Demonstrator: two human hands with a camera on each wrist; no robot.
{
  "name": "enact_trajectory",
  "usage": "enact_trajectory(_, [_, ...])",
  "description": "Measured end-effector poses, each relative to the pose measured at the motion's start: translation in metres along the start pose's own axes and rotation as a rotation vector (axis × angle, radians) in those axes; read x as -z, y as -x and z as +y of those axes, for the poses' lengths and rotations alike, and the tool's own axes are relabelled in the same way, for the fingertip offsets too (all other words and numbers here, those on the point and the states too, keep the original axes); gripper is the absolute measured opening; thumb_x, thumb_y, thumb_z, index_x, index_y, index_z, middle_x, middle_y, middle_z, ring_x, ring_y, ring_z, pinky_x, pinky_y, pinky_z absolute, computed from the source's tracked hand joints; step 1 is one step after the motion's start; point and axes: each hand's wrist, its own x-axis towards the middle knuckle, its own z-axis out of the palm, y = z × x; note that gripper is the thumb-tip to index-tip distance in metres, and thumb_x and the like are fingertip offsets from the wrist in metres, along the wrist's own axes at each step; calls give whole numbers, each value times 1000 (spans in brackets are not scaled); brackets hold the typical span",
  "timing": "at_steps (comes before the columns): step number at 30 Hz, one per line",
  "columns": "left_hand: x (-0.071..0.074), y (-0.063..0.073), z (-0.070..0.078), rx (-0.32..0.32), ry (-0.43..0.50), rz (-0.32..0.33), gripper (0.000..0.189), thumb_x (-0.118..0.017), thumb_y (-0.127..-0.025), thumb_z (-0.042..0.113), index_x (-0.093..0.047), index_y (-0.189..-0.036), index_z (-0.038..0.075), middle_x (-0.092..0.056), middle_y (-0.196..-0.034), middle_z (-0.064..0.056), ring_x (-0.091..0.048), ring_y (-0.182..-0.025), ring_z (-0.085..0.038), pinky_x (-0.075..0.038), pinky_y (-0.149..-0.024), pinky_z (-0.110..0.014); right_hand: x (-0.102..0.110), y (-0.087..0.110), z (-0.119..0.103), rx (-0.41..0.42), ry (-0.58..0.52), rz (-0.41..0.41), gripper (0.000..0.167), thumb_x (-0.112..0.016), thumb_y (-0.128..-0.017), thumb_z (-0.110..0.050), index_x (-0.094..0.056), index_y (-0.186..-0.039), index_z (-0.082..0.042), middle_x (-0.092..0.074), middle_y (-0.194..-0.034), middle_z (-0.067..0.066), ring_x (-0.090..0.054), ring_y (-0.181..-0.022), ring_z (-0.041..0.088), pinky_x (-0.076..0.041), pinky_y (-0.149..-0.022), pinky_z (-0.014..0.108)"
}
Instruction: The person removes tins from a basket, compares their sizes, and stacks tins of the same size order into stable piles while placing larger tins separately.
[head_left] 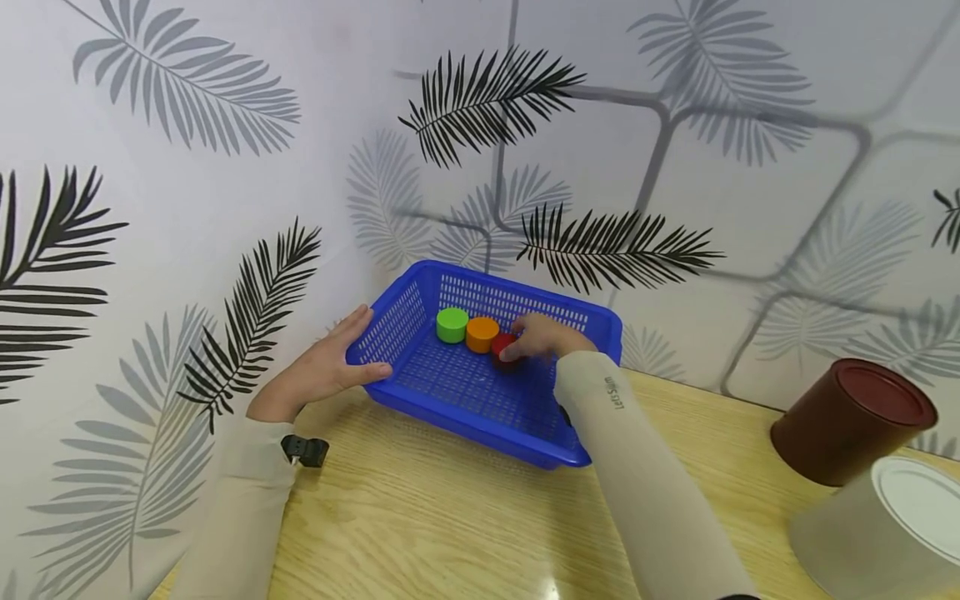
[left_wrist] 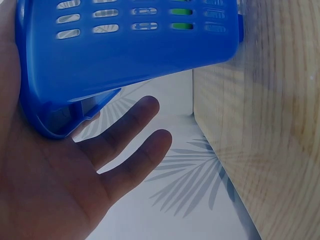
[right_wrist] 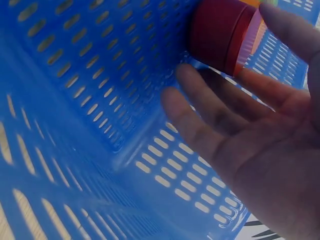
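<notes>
leaf-patterned wallpaper (head_left: 337, 75) backs the blue basket (head_left: 465, 422): left hand (head_left: 321, 367) spread at its side; inside, right hand (head_left: 546, 336) pinches the red tub (right_wrist: 215, 35), probably positioning it, calling next for gentle release.

- Head view: from above, facing forward and down; widest and farthest. Blue basket (head_left: 465, 419) mid-frame, patterned wall (head_left: 465, 33) up top, tabletop (head_left: 420, 521) along the bottom.
- Left wrist view: close up, low outside the basket; image turned sideways, tabletop down the right edge. Left hand (left_wrist: 60, 180) lower left, basket wall across the top.
- Right wrist view: very close, looking inside the basket; right hand (right_wrist: 280, 130) at right, red container (right_wrist: 220, 35) upper right.
- Head + left wrist share: left hand, basket, tabletop, wall.
- Head + right wrist: right hand, red container, basket interior.
</notes>
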Motion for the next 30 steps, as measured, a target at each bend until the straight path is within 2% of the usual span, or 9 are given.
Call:
enact_trajectory(3, [1, 0, 0, -2, 2, 0, 108, -69, -90, 56, -6, -163, 9, 1, -169, -11, 0, -153, -37, -11, -115, -67, -2, 0, 1, -11, 15, -42, 64, -75, -93, -23, -49, -148, -2, -59, -132, 17, -59, -112, 33, -54, -90, 46])
enact_trajectory(12, [2, 2, 2, 4, 7, -4, 109, -69, -89, 57, -6, -163, 8, 0, -169, -13, -1, -152, -39, -11, -114, -68, -5, -3, 3, -1, 36, -31, 63, -77, -92, -21, -52, -147, -5, -58, -130, 15, -57, -109, 30, -54, -86, 45])
enact_trajectory(19, [0, 0, 1, 4, 5, 0, 108, -70, -89, 56, -6, -163, 9, 1, -169, -10, -1, -152, -38, -12, -115, -66, -4, -3, 3, -18, 53, -7, 57, -74, -93, -24, -55, -143, -4, -65, -113, 11, -60, -97, 27, -52, -74, 37])
enact_trajectory(26, [0, 1, 1, -11, 5, 2, 109, -69, -89, 57, -7, -163, 8, -1, -169, -14, -2, -152, -40, -12, -114, -68, -1, 1, 2, -9, -37, 40, 54, -72, -92, -22, -55, -139, -2, -62, -118, 14, -59, -102, 29, -54, -82, 42])
enact_trajectory(30, [0, 0, 1, -9, 4, 2, 109, -69, -89, 58, -7, -163, 8, 0, -169, -13, -2, -152, -40, -13, -114, -68, 2, 4, 3, 42, -90, 80, 59, -70, -93, -28, -50, -142, -2, -59, -124, 17, -58, -104, 31, -54, -84, 42])
